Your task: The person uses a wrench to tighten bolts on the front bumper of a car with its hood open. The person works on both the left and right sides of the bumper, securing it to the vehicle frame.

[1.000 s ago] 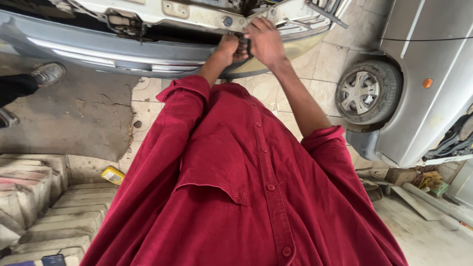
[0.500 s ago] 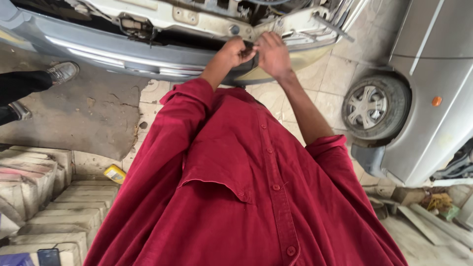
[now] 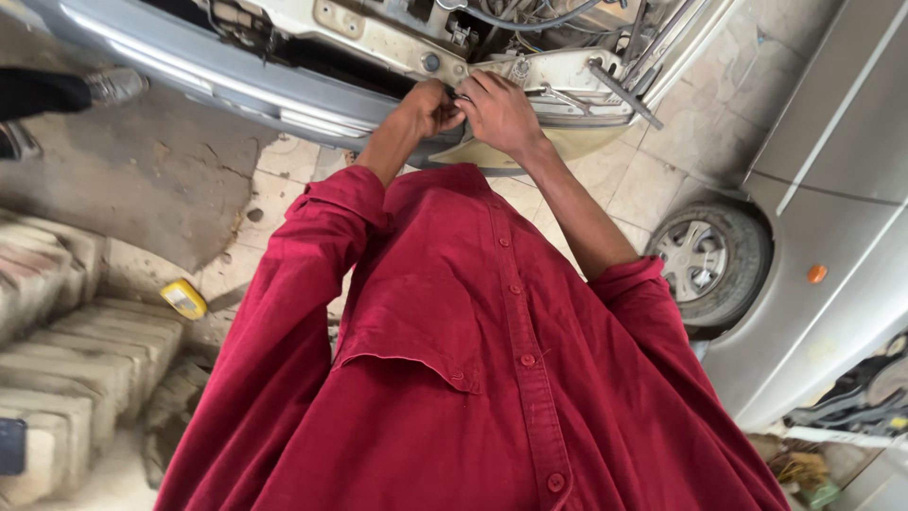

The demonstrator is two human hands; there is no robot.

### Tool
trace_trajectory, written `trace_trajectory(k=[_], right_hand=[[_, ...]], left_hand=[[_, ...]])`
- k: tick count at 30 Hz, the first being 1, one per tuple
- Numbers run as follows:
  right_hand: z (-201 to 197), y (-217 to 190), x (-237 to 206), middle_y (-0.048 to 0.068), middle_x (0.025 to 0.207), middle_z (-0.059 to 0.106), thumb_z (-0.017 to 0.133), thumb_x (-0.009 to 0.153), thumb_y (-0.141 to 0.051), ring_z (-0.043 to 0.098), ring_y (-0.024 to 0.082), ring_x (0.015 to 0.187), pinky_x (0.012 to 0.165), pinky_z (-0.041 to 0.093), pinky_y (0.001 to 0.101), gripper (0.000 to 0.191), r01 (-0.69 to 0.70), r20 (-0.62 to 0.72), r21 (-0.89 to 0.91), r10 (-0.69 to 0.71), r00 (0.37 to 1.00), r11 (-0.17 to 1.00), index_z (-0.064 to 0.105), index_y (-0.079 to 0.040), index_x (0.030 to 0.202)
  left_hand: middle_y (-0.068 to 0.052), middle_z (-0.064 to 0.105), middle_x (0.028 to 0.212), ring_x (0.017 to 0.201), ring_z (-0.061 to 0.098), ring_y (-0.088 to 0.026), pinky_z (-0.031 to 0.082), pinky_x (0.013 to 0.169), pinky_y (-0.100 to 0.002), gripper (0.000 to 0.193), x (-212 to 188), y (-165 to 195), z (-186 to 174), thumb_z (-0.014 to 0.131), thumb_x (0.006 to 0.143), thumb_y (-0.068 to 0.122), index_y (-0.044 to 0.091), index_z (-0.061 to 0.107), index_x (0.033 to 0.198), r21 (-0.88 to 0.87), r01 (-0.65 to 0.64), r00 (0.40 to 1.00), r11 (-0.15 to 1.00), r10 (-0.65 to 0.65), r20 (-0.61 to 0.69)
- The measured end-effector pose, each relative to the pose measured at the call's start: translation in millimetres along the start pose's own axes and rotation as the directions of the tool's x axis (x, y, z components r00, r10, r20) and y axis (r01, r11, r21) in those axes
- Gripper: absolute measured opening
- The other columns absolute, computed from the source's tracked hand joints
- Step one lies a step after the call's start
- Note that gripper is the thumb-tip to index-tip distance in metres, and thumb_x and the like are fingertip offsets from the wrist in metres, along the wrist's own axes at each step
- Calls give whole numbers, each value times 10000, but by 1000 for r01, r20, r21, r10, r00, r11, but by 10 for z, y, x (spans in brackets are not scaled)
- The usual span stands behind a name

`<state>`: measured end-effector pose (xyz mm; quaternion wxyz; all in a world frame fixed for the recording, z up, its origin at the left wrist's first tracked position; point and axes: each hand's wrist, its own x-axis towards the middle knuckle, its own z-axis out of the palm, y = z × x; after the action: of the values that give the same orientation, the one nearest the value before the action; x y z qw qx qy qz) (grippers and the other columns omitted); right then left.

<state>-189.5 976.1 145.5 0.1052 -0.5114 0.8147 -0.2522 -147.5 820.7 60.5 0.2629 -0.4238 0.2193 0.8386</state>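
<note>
Both my hands are together at the front panel of a grey car whose bumper runs to the left. My left hand is curled into a fist around a small dark part on the cream panel edge. My right hand covers the same spot from the right, its fingers bent onto the part. The part itself is mostly hidden by my fingers. My red shirt fills the lower half of the view.
A metal rod lies on the panel to the right of my hands, with wires above. A silver car's wheel stands at the right. Another person's shoe is at top left. Concrete blocks and a yellow object lie at left.
My hands have stayed together on the same spot of the panel. The view has drifted, so the hands and the car front now sit more to the right.
</note>
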Motion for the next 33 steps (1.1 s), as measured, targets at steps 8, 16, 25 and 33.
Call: trace_trajectory(k=[8,16,25,33], right_hand=[[-129,217,43,154,988,623,682,952,-95,645,379,908,776,526,479,148,54,120,124,-69,990,991,600,-2,1032],[-193,482,154,161,927,657,658,924,-112,675,366,817,714,523,478,155,130,164,232,-170,972,964,566,-4,986],[-124,614,165,175,605,626,503,1080,-202,654,376,533,505,498,518,194,107,347,10,-104,932,994,562,-22,1123],[-3,811,21,172,700,682,437,1119,-353,695,405,673,603,513,528,301,-43,305,289,-49,951,956,569,-84,1134]], left_hand=[[-93,699,840,686,710,-206,643,615,-366,219,36,-222,141,431,923,-11,-6,650,936,56,-180,976,982,185,-112],[-87,731,795,668,710,-186,634,581,-338,253,18,-422,273,483,969,78,8,717,902,32,-280,938,960,280,-202],[-74,706,758,618,694,-172,629,537,-330,278,177,-441,405,584,1010,206,34,718,838,47,-334,892,941,332,-306],[-68,691,734,568,656,-163,598,473,-309,231,233,-476,501,616,1003,169,32,736,860,12,-382,868,924,363,-337]])
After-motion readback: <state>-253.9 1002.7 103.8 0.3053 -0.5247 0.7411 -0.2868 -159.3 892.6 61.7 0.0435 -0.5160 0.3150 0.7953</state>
